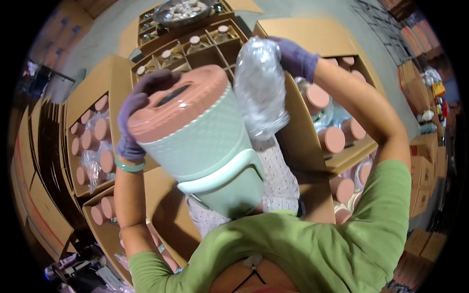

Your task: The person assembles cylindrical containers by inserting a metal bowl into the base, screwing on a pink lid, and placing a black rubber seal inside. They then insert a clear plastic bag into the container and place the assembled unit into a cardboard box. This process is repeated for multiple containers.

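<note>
A large mint-green lidded container [200, 151] is tilted in front of my body, its pink lid [190, 97] toward the upper left. Its pale green handle [224, 173] crosses the lower part. My left hand [139, 105], in a purple glove, grips the lid's left edge, with fingers over the top. My right hand [295, 58], also gloved in purple, holds a long item wrapped in clear crinkled plastic [261, 90] just right of the lid. The right fingertips are partly hidden behind the wrapping, and what is inside cannot be made out.
Open cartons of pink-capped containers stand on the left [112, 73] and right [305, 141]. Ahead is a divided carton [234, 36] with glass bottles in some compartments. Behind it, a metal bowl [183, 19] holds small pale pieces. Folded cardboard [41, 195] lines the far left.
</note>
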Action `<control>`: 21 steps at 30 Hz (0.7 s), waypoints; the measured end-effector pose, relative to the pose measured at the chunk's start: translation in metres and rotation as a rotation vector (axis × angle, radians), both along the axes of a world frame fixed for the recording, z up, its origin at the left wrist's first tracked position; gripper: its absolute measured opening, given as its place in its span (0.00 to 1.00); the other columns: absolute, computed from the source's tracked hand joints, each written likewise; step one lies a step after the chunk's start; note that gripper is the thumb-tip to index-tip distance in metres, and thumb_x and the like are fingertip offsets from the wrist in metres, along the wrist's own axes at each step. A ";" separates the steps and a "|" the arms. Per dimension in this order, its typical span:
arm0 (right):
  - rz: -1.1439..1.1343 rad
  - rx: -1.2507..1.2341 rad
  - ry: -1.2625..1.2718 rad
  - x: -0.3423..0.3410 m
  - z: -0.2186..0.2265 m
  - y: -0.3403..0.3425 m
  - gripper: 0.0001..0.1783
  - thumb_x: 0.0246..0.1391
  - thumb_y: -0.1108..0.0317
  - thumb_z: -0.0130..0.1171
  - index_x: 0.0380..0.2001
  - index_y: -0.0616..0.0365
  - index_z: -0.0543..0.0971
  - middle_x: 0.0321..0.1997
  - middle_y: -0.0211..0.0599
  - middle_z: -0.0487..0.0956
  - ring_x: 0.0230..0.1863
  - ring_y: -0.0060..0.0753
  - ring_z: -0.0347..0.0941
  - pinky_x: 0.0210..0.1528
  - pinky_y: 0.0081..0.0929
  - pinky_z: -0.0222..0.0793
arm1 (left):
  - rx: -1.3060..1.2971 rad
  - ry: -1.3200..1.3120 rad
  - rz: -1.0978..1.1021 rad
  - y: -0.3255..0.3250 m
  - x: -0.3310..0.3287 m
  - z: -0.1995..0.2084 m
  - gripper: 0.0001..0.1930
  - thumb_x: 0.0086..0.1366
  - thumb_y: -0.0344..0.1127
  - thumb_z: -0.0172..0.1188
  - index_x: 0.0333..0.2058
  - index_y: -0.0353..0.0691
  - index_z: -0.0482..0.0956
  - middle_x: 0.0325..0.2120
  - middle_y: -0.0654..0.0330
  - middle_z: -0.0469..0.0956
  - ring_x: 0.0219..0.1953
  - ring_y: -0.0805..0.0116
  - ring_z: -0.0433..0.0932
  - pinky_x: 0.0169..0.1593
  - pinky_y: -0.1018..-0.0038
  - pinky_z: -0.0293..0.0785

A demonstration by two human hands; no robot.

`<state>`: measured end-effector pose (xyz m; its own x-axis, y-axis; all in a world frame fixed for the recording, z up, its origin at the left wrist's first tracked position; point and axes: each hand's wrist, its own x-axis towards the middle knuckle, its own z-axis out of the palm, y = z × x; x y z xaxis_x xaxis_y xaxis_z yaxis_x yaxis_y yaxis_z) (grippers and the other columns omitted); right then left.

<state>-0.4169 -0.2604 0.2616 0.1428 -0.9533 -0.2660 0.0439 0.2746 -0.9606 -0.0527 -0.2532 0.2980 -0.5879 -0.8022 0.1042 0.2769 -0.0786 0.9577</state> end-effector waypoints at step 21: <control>0.535 -0.749 1.291 0.014 -0.008 -0.107 0.10 0.54 0.64 0.64 0.38 0.55 0.82 0.41 0.40 0.80 0.38 0.43 0.78 0.41 0.32 0.73 | -0.533 -1.019 0.368 -0.129 -0.025 -0.114 0.13 0.56 0.38 0.65 0.40 0.47 0.82 0.33 0.57 0.80 0.36 0.58 0.79 0.43 0.70 0.76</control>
